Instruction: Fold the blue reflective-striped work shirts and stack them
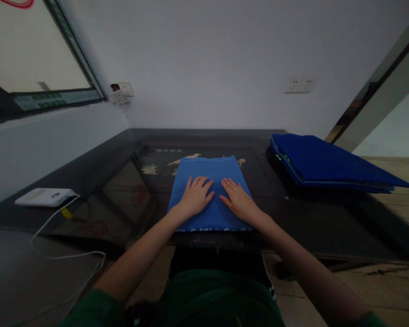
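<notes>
A light-blue folded cloth (pixel 211 215) lies flat on a dark, glossy surface (pixel 316 220), directly beneath a person's two bare hands. The left hand (pixel 197 196) and right hand (pixel 237 199) rest palms down on it, fingers extended and grasping nothing, with a strip of cloth showing between them. The cloth reaches beyond the fingertips toward the wall (pixel 204 68); white lettering runs along its near edge. Well to the right sits a darker blue folded stack (pixel 330 161).
</notes>
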A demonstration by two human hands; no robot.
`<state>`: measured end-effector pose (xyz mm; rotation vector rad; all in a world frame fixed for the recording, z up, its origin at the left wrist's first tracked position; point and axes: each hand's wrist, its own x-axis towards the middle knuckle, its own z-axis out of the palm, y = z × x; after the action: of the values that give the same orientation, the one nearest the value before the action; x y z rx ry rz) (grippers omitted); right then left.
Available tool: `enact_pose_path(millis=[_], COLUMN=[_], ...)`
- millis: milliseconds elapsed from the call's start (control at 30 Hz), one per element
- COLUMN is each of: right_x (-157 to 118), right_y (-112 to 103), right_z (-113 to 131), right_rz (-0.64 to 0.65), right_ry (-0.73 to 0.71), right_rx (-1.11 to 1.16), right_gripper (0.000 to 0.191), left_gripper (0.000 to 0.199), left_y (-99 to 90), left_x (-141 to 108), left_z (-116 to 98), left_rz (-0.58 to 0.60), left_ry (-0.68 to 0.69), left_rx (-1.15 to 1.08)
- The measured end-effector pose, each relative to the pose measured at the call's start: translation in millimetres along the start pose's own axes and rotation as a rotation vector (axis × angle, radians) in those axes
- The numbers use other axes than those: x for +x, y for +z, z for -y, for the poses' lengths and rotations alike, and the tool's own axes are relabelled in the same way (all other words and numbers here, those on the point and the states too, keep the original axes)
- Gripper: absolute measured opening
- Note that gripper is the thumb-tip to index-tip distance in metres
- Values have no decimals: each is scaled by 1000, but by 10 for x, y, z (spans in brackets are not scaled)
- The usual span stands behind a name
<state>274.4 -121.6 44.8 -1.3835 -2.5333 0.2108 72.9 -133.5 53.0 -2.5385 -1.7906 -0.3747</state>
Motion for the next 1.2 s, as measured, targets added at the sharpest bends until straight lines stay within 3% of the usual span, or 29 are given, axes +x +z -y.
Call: enact_pose_path(millis=[133,267,367,600,767,967,1100,1200], right_x=[152,103,81,-15,-218,-244,-257,-387], right_y=[110,201,168,-1,102,143,111,61], right_z=[-94,-149,-117,-39,-112,-118,-146,-277], right_rz=[42,10,16,-18,-21,-19,-25,-58], right_ry=[32,24,31,42,15,16,24,46], right_rx=[-100,-164,-173,-177,-178,-163,-84,83], right_gripper=[62,62,60,56,56,55,54,55], left_gripper=[51,52,52,47,49,49,46,39], left_y=[225,371,331,102,192,231,117,-42], left_x=[314,340,308,-92,-386,-410,-309,-125], left_z=[37,129,102,-239,-335,-352,-195,168], left_rz=[92,107,100,58,60,53,108,-58], left_ry=[-19,-32,-28,157,212,200,158,-21], left_rx=[-40,-65,-51,-20,-68,-119,-349,-602])
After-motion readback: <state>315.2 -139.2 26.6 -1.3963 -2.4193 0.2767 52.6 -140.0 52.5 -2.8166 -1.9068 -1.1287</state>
